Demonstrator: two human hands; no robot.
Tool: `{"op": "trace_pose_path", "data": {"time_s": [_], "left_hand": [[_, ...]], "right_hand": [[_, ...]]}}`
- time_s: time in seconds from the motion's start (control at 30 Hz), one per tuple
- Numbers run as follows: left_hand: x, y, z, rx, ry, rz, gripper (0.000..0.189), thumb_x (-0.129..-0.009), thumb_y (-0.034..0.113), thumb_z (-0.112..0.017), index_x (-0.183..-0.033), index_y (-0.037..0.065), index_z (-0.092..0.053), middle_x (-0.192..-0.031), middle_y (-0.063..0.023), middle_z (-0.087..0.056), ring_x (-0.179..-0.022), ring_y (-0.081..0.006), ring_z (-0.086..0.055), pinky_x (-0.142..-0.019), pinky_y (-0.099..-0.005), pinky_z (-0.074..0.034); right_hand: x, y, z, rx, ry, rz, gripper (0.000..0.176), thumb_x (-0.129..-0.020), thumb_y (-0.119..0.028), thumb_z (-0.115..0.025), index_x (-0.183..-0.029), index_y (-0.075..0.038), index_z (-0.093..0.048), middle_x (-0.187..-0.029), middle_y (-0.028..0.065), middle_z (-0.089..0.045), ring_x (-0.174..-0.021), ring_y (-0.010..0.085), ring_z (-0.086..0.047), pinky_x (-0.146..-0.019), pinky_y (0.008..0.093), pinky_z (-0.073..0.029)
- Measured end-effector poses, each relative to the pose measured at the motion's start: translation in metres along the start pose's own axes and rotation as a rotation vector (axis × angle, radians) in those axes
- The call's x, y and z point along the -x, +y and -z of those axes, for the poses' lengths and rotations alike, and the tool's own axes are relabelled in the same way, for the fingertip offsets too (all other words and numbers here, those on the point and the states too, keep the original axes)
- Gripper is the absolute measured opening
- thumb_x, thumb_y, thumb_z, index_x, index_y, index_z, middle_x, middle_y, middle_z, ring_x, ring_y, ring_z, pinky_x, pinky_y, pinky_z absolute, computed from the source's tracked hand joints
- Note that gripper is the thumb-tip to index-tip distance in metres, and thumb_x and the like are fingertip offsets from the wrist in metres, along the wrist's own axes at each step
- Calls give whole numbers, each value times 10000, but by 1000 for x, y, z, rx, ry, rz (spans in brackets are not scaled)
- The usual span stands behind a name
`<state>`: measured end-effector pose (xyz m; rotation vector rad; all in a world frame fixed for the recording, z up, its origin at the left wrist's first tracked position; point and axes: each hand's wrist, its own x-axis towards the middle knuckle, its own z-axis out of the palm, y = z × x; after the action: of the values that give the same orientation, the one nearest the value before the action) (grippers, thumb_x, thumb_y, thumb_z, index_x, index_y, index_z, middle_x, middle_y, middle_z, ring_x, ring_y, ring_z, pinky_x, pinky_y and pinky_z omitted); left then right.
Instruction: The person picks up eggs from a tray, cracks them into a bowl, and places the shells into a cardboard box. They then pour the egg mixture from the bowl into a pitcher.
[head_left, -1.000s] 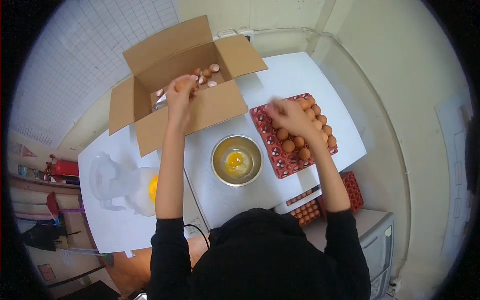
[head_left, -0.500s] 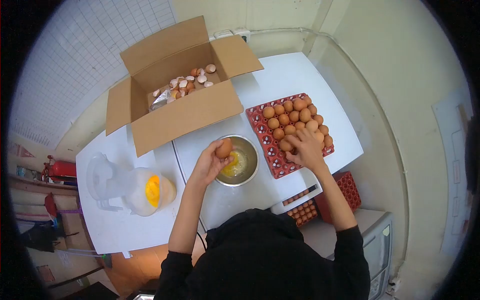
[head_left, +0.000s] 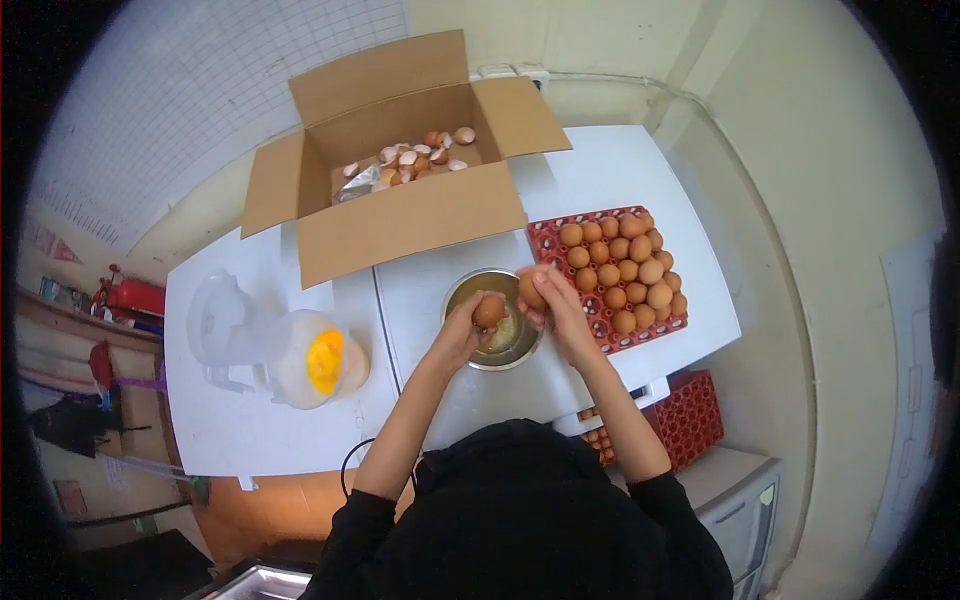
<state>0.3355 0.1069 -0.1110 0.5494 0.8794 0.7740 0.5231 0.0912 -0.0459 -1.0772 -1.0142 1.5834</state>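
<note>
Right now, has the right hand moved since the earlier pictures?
Yes. Against the red egg tray, the right hand has moved left, off it, to the right side of the metal bowl.

Landmark: round stainless-steel bowl [head_left: 508,357]. Airspace over it is crowded: left hand [head_left: 467,333] blocks its left side, right hand [head_left: 558,312] its right. Leftward, open white tabletop [head_left: 415,290] runs to the rounded translucent plastic container with yellow contents [head_left: 296,362] (a roomy lane, though the left forearm [head_left: 405,422] cuts across its near end). Beyond the bowl, a narrower gap, bounded by the brown cardboard box's broad near flap [head_left: 410,230]. Rightward, tight: the red egg tray [head_left: 545,240] sits just beside. Nearside strip, hemmed by both forearms.
</note>
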Motion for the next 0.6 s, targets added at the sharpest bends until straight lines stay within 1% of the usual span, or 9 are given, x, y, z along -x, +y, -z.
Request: {"op": "trace_pose_path", "data": {"time_s": [0.03, 0.13, 0.17, 0.27, 0.3, 0.4, 0.43, 0.53, 0.6], "left_hand": [[4, 3, -3, 14, 15, -5, 407, -1049, 386, -362, -1242, 102, -582, -921, -35, -631, -660, -89, -473, -605, -223, -376], [14, 11, -8, 53, 24, -7, 410, -1047, 387, -367, -1214, 83, -586, -882, -11, -599, -661, -94, -476, -603, -230, -380], [15, 12, -10, 66, 17, -7, 412, -1046, 388, -370, -1205, 77, -587, -873, -6, -587, -661, -96, -477, -602, -234, -382], [11, 5, -10, 107, 112, -16, 407, -1037, 381, -391, -1213, 69, -583, -915, -11, -579, -666, -103, -480, -597, -246, -389], [8, 4, -6, 134, 71, -23, 394, -1029, 372, -405, -1201, 68, -585, -914, -13, -578, -667, -103, -482, -596, -246, -390], [14, 4, -4, 187, -23, -32, 355, -1004, 343, -449, -1171, 63, -589, -916, -18, -578, -671, -104, -489, -593, -241, -388], [17, 8, -5, 179, -46, -41, 343, -995, 331, -465, -1165, 60, -588, -920, -20, -579, -673, -105, -492, -591, -236, -385], [18, 15, -6, 132, -103, -98, 286, -957, 262, -537, -1151, 57, -586, -940, -21, -584, -672, -107, -490, -584, -219, -371], [19, 14, -5, 90, -90, -153, 270, -925, 201, -598, -1154, 59, -584, -957, -21, -588, -678, -106, -498, -593, -215, -377]], "right_hand": [[-2, -6, -9, 105, 32, 180, 349, -1007, -325, -533, -1194, -31, -548, -873, 72, -616, -682, 103, -541, -603, 222, -445], [3, -21, -38, 666, 321, 922, 357, -964, -281, -614, -1207, -27, -549, -936, 131, -620, -755, 238, -619, -648, 338, -511], [5, -13, -35, 730, 210, 907, 394, -931, -264, -655, -1220, -20, -548, -1049, 185, -611, -901, 329, -650, -756, 384, -533], [-2, 18, -32, 1100, 16, 653, 407, -915, -249, -672, -1228, -22, -547, -1077, 207, -616, -959, 323, -658, -786, 372, -533], [-4, 20, -34, 982, 131, 816, 351, -937, -253, -644, -1183, -19, -554, -1023, 206, -626, -892, 333, -672, -731, 368, -539], [-2, 8, -34, 627, 243, 477, 266, -958, -238, -618, -1098, -20, -552, -924, 195, -644, -805, 301, -692, -676, 358, -544], [-9, 17, -29, 461, 223, 414, 253, -988, -300, -567, -1025, -50, -550, -819, 147, -645, -646, 224, -657, -575, 319, -511], [-23, 41, -9, -164, 41, -123, 291, -1007, -354, -491, -1020, -71, -554, -754, 69, -598, -516, 115, -522, -445, 241, -389], [-18, 28, -9, -122, 1, -210, 330, -1012, -407, -462, -1012, -86, -539, -714, 57, -573, -443, 90, -429, -393, 225, -294]]}}
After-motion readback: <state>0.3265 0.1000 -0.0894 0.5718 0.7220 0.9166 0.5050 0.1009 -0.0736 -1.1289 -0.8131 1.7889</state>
